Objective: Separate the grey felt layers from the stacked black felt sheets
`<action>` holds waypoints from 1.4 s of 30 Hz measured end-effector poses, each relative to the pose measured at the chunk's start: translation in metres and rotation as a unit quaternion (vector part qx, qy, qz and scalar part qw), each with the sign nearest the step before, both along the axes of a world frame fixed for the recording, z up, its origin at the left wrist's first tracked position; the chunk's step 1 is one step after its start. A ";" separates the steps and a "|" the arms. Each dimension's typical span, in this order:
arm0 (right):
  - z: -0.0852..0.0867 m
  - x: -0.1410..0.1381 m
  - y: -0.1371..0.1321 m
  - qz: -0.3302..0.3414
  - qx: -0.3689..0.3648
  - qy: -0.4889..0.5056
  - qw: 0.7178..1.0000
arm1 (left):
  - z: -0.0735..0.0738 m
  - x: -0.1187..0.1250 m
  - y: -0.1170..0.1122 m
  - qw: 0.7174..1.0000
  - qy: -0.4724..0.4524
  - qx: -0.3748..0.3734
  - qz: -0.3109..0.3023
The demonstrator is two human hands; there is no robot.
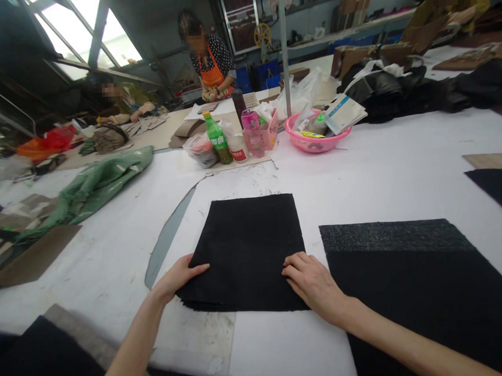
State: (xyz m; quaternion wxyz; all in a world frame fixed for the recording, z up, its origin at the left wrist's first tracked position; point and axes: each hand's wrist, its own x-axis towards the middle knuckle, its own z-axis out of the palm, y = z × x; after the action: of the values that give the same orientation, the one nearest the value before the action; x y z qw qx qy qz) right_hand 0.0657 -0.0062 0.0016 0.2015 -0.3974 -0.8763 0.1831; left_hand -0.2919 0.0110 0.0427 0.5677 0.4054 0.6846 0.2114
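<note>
A stack of black fabric pieces (245, 239) lies on the white-covered table in front of me, its layered edges showing at the lower left. My left hand (182, 276) grips its left edge, thumb on top and the other fingers hidden underneath. At the right edge, my right hand (312, 283) is closed with curled fingers on the top piece; its thumb is mostly hidden. To the right of that hand lies a larger black fabric pile (408, 297) with a speckled grey strip (396, 236) along its far edge.
Beyond the stack stand a green-labelled bottle (218, 139), a pink basket (269, 134) and a pink basin (316, 142) beside a metal pole (285, 51). Green cloth (103, 179) lies left, more dark fabric (45, 356) lower left. Other people work farther back.
</note>
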 end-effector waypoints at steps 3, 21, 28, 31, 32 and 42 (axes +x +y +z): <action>-0.002 0.000 -0.001 0.004 0.019 0.000 1.000 | 0.002 0.002 0.000 1.000 0.002 -0.002 -0.001; -0.018 0.001 -0.010 0.074 0.053 0.028 0.995 | 0.000 -0.003 0.001 0.990 0.116 0.018 -0.074; -0.019 0.002 -0.011 0.080 0.047 0.034 0.995 | 0.006 -0.009 -0.003 0.902 0.417 0.034 -0.107; -0.020 0.002 -0.010 0.082 0.053 0.041 0.994 | 0.020 0.012 -0.014 0.858 0.491 0.067 -0.136; -0.020 0.001 -0.010 0.081 0.055 0.043 0.994 | 0.024 0.023 -0.018 0.851 0.493 0.085 -0.157; -0.014 0.002 -0.012 0.080 0.050 0.059 0.994 | 0.008 0.079 -0.072 0.846 0.382 0.157 -0.336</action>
State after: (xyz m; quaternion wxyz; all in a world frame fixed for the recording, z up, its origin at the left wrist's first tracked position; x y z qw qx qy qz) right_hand 0.0679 -0.0178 -0.0124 0.2574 -0.3034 -0.9000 0.1778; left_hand -0.2126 -0.0606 0.0509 0.2260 0.7431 0.6271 -0.0588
